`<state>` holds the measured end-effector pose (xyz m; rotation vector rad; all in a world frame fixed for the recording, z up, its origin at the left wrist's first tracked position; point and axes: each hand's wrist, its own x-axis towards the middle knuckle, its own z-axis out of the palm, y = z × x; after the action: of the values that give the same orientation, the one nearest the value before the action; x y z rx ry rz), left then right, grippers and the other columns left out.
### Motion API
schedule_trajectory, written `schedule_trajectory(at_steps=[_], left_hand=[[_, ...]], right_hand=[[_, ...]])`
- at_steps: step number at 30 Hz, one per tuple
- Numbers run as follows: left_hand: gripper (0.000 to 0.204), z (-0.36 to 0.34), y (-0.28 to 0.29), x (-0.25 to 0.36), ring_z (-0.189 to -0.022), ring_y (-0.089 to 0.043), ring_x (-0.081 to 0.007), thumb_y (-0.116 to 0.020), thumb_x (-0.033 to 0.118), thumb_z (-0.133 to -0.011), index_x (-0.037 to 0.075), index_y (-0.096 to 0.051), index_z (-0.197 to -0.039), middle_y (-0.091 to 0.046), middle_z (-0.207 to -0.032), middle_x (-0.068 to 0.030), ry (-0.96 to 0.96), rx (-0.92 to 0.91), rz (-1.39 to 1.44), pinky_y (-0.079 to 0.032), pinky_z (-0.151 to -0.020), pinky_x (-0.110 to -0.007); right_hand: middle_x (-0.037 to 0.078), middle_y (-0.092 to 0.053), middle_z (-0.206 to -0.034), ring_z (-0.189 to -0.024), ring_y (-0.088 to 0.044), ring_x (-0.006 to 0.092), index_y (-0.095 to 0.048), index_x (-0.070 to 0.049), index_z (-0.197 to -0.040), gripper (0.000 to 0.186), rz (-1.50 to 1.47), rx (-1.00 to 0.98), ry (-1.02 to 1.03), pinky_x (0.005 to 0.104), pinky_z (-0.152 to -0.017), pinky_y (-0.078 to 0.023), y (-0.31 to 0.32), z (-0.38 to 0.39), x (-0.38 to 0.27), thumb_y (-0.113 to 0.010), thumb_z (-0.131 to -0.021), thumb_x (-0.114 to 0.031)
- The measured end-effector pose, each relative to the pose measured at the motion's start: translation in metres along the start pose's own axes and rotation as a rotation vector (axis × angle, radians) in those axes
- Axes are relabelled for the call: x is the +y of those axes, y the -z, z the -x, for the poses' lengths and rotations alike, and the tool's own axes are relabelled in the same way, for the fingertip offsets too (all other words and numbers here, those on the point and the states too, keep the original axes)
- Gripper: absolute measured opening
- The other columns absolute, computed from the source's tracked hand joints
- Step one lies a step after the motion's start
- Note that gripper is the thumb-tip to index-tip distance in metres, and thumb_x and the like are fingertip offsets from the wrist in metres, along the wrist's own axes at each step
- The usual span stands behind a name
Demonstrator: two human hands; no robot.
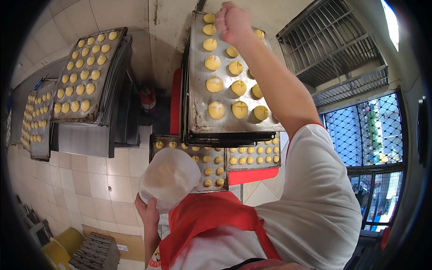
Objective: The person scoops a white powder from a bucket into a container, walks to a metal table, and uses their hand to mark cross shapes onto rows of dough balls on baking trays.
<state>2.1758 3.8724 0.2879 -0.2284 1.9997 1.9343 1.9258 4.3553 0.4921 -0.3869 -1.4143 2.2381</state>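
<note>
Evidently, the item under the right hand (233,23) is the upper baking tray (200,99), bearing scored yellow dough rounds (212,62) in columns; its long axis runs roughly from 6 to 12 o'clock, 12 being the top of the view. The right hand is located over the tray's far end, at 12 o'clock, with the last rounds of the left column just beside it at about 9 o'clock. Its fingers are clenched in a fist; whether anything is pinched inside, or a round touched, cannot be determined. The right forearm (274,74) slants in from 4 o'clock across the tray's right side, hiding several rounds. Pale marks are noted on some left-column rounds. At 7 o'clock from the tray, well apart from the other hand, the left hand (147,210) grasps the rim of a translucent tub (191,164) containing what appears to be white powder (168,177). The right hand is accordingly nearer the far rows, the tub nearer the tray's near end. Further out, the tub partly covers a lower tray (223,165) at 6 o'clock; a tray stack (100,101) stands at 9 o'clock, a metal rack (324,38) at 2 o'clock.
</note>
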Motion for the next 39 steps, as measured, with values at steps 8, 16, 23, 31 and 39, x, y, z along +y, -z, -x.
schedule_trajectory(at_steps=[8, 16, 23, 31, 39], left_hand=[[0.041, 0.001, -0.011, 0.003, -0.091, -0.061, -0.0193, -0.055, 0.004, -0.075, -0.011, -0.057, -0.113, -0.065, -0.100, -0.0135, 0.053, 0.023, 0.048, -0.049, -0.085, -0.031], [0.042, 0.014, -0.015, 0.001, -0.094, -0.061, -0.0214, -0.055, 0.005, -0.075, -0.011, -0.057, -0.114, -0.064, -0.103, -0.0156, 0.105, 0.172, 0.002, -0.048, -0.087, -0.033], [0.043, 0.025, -0.016, -0.004, -0.094, -0.060, -0.0222, -0.054, 0.006, -0.076, -0.012, -0.056, -0.115, -0.064, -0.103, -0.0165, 0.117, 0.222, -0.009, -0.048, -0.088, -0.034], [0.045, 0.035, -0.014, -0.021, -0.098, -0.059, -0.0220, -0.053, 0.005, -0.076, -0.012, -0.054, -0.118, -0.061, -0.107, -0.0162, 0.175, 0.235, 0.113, -0.048, -0.090, -0.034], [0.049, 0.025, -0.018, -0.023, -0.100, -0.058, -0.0228, -0.053, 0.005, -0.079, -0.013, -0.050, -0.124, -0.059, -0.113, -0.0166, 0.180, 0.181, 0.097, -0.047, -0.091, -0.034]], right_hand=[[0.001, -0.046, -0.060, -0.049, -0.042, 0.0130, -0.048, -0.011, -0.073, 0.024, -0.060, 0.056, 0.091, 0.0274, -0.041, -0.030, -0.003, -0.045, -0.014, -0.050, -0.097, -0.017], [0.004, -0.046, -0.060, -0.048, -0.041, 0.0156, -0.047, -0.008, -0.073, 0.023, 0.520, 0.120, 0.407, 0.0307, -0.040, -0.029, 0.020, -0.110, 0.018, -0.050, -0.095, -0.014], [0.002, -0.051, -0.062, -0.052, -0.050, 0.0174, -0.054, -0.013, -0.072, 0.026, 0.176, 0.084, 0.172, 0.0368, -0.048, -0.043, 0.024, -0.167, 0.003, -0.051, -0.096, -0.023], [0.004, -0.048, -0.056, -0.044, -0.046, 0.0202, -0.053, -0.010, -0.072, 0.028, 0.047, 0.052, 0.168, 0.0375, -0.040, -0.040, 0.039, -0.163, -0.017, -0.047, -0.096, -0.023], [0.013, -0.060, -0.069, -0.061, -0.059, 0.0275, -0.060, 0.000, -0.078, 0.032, 1.300, 0.270, 0.701, 0.0431, -0.055, -0.048, 0.099, -0.146, -0.001, -0.047, -0.096, -0.023]])
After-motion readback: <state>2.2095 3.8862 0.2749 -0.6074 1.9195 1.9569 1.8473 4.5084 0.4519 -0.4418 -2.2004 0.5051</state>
